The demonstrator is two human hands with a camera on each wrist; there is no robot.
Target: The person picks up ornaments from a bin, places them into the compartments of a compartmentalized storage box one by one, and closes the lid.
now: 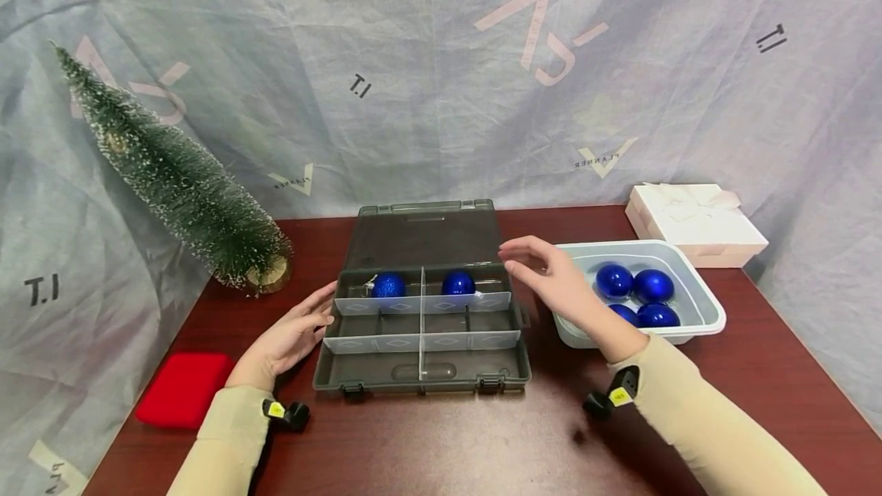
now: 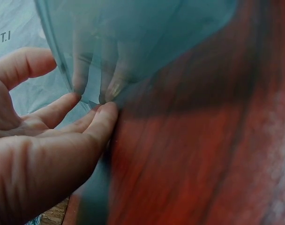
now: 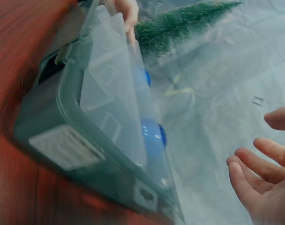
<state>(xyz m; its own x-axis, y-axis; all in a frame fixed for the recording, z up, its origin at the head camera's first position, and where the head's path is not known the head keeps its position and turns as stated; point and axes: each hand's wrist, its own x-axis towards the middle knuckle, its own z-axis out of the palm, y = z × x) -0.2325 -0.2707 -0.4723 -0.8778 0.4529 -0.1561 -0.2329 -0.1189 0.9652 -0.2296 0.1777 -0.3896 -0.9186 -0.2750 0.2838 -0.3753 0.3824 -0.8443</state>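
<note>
A grey see-through divided box [image 1: 372, 366] lies on the table with its lid [image 1: 423, 239] folded back. Two blue ball ornaments sit in its back row: a glittery ball [image 1: 389, 285] on the left and a shiny ball [image 1: 458, 282] on the right. My left hand [image 1: 292, 334] touches the box's left side with its fingertips, fingers extended; the left wrist view shows them against the clear wall. Just off the box's back right corner, my right hand [image 1: 554, 278] hovers with relaxed fingers and nothing in it. The right wrist view also shows these fingers [image 3: 262, 171] apart from the box.
Right of the box stands a white tub [image 1: 710, 312] with several blue balls [image 1: 653, 286]. Behind it lies a pale gift box [image 1: 696, 220] with a bow. A small frosted Christmas tree [image 1: 172, 174] stands at the back left, and a red item [image 1: 186, 389] at the left edge.
</note>
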